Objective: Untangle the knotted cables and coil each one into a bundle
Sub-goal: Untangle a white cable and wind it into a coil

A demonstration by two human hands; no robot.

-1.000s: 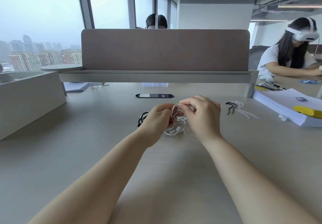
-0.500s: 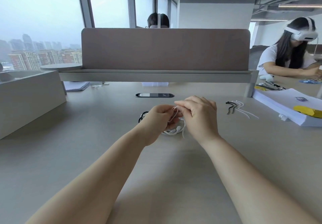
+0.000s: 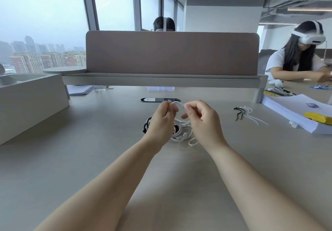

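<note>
A tangle of white cable (image 3: 181,132) lies on the desk between my hands, with a black cable (image 3: 147,125) partly hidden behind my left hand. My left hand (image 3: 162,121) and my right hand (image 3: 202,119) each pinch one end of a short arc of white cable (image 3: 177,102) lifted above the pile. A thin white loop (image 3: 190,143) trails toward me from the pile. How the black and white cables are knotted is hidden by my hands.
Black and white cable ties (image 3: 248,114) lie to the right. A stack of white paper (image 3: 303,115) with a yellow object sits at the far right. A grey box (image 3: 30,103) stands at the left. A divider (image 3: 170,54) and a cable slot (image 3: 159,99) are behind. A person with a headset sits at right.
My hands have drawn apart and risen slightly, lifting a strand of white cable between them. More of the white pile now shows on the desk.
</note>
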